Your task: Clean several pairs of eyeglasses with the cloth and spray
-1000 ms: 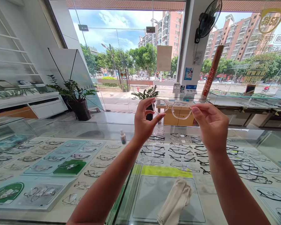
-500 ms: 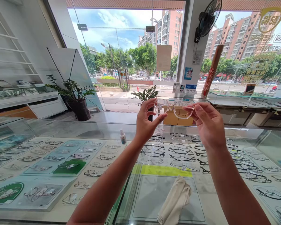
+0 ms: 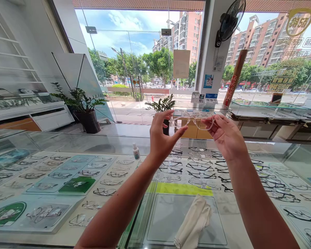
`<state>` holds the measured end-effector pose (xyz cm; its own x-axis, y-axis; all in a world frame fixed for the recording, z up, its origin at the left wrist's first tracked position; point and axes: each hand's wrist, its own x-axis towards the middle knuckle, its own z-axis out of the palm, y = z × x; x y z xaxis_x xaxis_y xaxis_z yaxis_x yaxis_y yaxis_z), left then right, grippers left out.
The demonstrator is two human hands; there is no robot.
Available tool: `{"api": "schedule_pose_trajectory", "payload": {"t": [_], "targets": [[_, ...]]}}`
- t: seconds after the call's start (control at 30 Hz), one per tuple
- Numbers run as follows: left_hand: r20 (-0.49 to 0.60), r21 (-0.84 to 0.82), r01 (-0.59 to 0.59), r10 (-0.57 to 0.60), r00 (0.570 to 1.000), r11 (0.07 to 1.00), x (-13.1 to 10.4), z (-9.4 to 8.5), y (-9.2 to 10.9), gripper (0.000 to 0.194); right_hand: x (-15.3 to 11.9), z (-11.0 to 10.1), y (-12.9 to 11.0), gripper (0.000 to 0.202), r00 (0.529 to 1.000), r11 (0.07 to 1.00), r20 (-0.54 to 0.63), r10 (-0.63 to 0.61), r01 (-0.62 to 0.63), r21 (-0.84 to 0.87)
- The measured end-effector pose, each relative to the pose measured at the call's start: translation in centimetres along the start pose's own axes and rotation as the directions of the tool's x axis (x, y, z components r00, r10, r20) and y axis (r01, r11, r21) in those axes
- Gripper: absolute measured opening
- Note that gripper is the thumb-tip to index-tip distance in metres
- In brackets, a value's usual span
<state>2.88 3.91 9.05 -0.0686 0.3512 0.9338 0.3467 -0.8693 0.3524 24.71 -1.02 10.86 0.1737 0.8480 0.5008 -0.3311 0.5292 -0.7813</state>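
Observation:
A pair of clear-framed eyeglasses [image 3: 204, 129] is held up in front of me above the glass counter. My right hand [image 3: 229, 136] pinches its right end, with some fingertips behind the lens. At the left end is my left hand [image 3: 162, 136], its index fingertip by the upper rim and its thumb tip by the lower rim. The thumb and index finger are curved apart around that lens. Below, a folded cream cloth [image 3: 193, 221] lies on the counter over a grey tray with a lime-yellow strip [image 3: 184, 188].
Rows of eyeglass frames [image 3: 172, 170] fill the display counter [image 3: 124, 214]. A small white bottle [image 3: 136, 151] stands on the glass left of my hands. Potted plants [image 3: 89, 117], a glass shopfront and a wall fan [image 3: 230, 20] are beyond.
The eyeglasses have tilted slightly and shifted a little between my hands. My right hand has turned, its fingers showing more openly; my left hand has moved slightly left.

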Motion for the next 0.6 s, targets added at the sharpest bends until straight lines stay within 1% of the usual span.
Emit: {"api": "schedule_pose_trajectory", "payload": {"t": [0.07, 0.1, 0.13, 0.2, 0.23, 0.27, 0.3, 0.37, 0.4, 0.47, 0.53, 0.6], "targets": [[-0.012, 0.058, -0.049, 0.050, 0.999, 0.997, 0.1, -0.2, 0.3, 0.058, 0.3, -0.3, 0.4, 0.015, 0.999, 0.999, -0.021, 0.025, -0.026, -0.024], [-0.012, 0.081, -0.068, 0.069, 0.998, 0.994, 0.2, -0.3, 0.5, 0.058, 0.5, -0.4, 0.6, 0.016, 0.999, 0.998, -0.041, 0.018, -0.020, -0.051], [-0.008, 0.099, -0.086, 0.087, 0.996, 0.991, 0.3, -0.4, 0.5, 0.058, 0.6, -0.5, 0.7, 0.017, 0.998, 0.995, -0.065, -0.016, 0.009, -0.100], [0.024, 0.120, -0.132, 0.131, 0.991, 0.984, 0.5, -0.6, 0.5, 0.059, 0.6, -0.5, 0.6, 0.019, 0.983, 0.953, -0.083, -0.166, 0.138, -0.271], [0.052, 0.127, -0.169, 0.164, 0.985, 0.977, 0.6, -0.6, 0.5, 0.059, 0.5, -0.5, 0.4, 0.020, 0.965, 0.898, -0.049, -0.256, 0.219, -0.382], [0.086, 0.135, -0.215, 0.204, 0.975, 0.967, 0.7, -0.7, 0.4, 0.058, 0.3, -0.5, 0.2, 0.020, 0.943, 0.821, 0.020, -0.333, 0.300, -0.486], [0.121, 0.148, -0.263, 0.246, 0.962, 0.953, 0.7, -0.8, 0.4, 0.058, 0.2, -0.4, -0.1, 0.020, 0.919, 0.734, 0.110, -0.379, 0.371, -0.569], [0.180, 0.188, -0.345, 0.313, 0.932, 0.919, 0.9, -1.0, 0.5, 0.057, -0.1, -0.3, -0.6, 0.015, 0.885, 0.588, 0.275, -0.377, 0.458, -0.666], [0.203, 0.210, -0.373, 0.333, 0.921, 0.904, 1.0, -1.1, 0.6, 0.057, -0.2, -0.2, -0.7, 0.013, 0.875, 0.543, 0.325, -0.358, 0.479, -0.690], [0.247, 0.232, -0.409, 0.353, 0.903, 0.883, 1.1, -1.4, 0.9, 0.056, -0.4, -0.1, -0.9, 0.013, 0.868, 0.503, 0.365, -0.337, 0.493, -0.709], [0.291, 0.230, -0.431, 0.361, 0.886, 0.873, 1.2, -1.8, 1.4, 0.055, -0.5, -0.1, -1.0, 0.014, 0.864, 0.496, 0.382, -0.328, 0.502, -0.709], [0.322, 0.220, -0.433, 0.354, 0.878, 0.874, 1.4, -2.2, 2.0, 0.054, -0.6, 0.0, -1.2, 0.014, 0.864, 0.507, 0.402, -0.305, 0.504, -0.699]]}}
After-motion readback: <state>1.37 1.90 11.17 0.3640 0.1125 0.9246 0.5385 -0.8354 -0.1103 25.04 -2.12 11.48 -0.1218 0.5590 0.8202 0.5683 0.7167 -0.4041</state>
